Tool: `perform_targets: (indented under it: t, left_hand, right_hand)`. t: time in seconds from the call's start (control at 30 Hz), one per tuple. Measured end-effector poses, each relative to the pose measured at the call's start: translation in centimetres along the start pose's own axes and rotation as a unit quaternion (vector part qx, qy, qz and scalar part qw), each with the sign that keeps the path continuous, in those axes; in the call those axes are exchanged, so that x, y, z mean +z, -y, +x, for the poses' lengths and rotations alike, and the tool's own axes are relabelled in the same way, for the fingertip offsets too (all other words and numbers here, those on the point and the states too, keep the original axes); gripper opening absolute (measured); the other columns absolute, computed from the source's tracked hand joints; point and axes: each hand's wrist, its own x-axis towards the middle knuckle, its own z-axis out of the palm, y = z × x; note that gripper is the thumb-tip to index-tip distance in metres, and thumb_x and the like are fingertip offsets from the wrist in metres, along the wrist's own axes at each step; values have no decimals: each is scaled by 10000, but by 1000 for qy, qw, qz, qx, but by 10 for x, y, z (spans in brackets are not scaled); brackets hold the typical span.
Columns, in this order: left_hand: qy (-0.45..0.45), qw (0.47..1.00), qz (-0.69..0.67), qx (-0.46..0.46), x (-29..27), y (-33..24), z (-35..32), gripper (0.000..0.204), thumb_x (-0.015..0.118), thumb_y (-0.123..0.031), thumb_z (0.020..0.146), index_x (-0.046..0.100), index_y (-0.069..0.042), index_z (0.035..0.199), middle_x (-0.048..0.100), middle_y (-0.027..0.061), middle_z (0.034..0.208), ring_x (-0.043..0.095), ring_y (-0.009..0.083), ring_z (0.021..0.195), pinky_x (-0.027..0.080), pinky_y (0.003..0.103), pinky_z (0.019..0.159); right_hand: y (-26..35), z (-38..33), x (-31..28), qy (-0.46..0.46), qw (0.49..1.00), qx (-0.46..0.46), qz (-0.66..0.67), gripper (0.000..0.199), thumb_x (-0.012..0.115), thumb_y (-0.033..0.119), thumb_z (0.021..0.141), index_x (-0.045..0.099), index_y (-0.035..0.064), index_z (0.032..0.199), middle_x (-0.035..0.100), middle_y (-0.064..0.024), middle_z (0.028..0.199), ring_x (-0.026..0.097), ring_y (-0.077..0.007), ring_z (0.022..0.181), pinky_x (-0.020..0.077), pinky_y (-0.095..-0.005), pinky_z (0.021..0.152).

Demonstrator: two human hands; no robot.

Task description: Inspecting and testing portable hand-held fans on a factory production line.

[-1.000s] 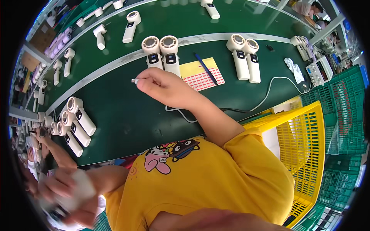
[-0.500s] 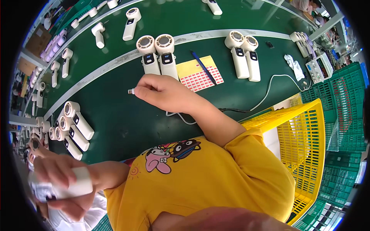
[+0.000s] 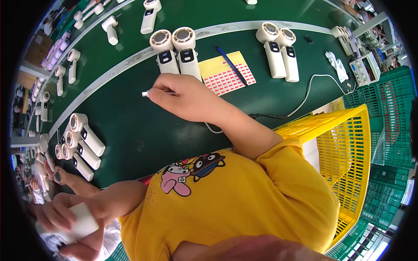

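The right arm [image 3: 248, 130] extends from the lower right toward the upper left, with the elbow bent and the wrist [image 3: 212, 107] close to straight. The right hand [image 3: 183, 96] is closed in a pinch, its thumb side in view; the right thumb [image 3: 160, 98] points left and the index finger curls above it, with the other fingers largely hidden. The left arm [image 3: 119, 198] reaches out to the left, low in view. The left hand [image 3: 61, 213] is in a wide holding grip, its fingers bent on the upper side and the left thumb [image 3: 80, 251] opposed below. The two hands are well apart.
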Motion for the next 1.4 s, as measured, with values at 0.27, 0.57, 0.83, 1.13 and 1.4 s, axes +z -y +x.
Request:
perform_targets:
  t: [0.27,0.57,0.83,1.13,1.4]
  left_hand:
    - [-205,978,-18,18,-61,-22,-4,599,634,-153,622,338,23,1111,442,49,895,459,127,617,408,221,614]
    - [63,990,-117,36,-21,5,-4,571,606,-205,642,326,62,1062,433,105,882,409,125,638,367,241,503]
    - [-182,851,-173,-461,1,107,-36,426,372,-164,835,343,130,1142,509,257,965,505,232,619,429,265,442]
    - [-61,849,-271,-449,0,118,-55,461,387,-200,761,371,130,1082,533,228,860,493,211,521,398,227,386]
    - [-93,880,-216,-412,6,115,-56,568,390,-6,683,293,75,1237,530,207,856,534,241,570,450,286,461]
  right_hand:
    - [6,-8,-8,14,1000,-22,5,181,548,191,833,557,26,758,527,-19,621,436,-123,533,351,-239,499]
    - [3,-4,0,-15,1000,-1,-4,177,550,192,836,560,30,765,520,-9,618,424,-119,528,349,-234,500]
    - [4,-4,-6,-52,998,13,24,153,543,180,852,589,42,805,482,34,639,391,-65,573,322,-191,521]
    - [7,-9,-12,112,993,-11,29,126,545,135,853,562,38,775,462,35,636,360,-59,563,286,-177,517]
    - [7,-10,-11,109,993,-28,-31,128,534,124,862,544,37,770,460,27,620,362,-66,551,296,-185,504]
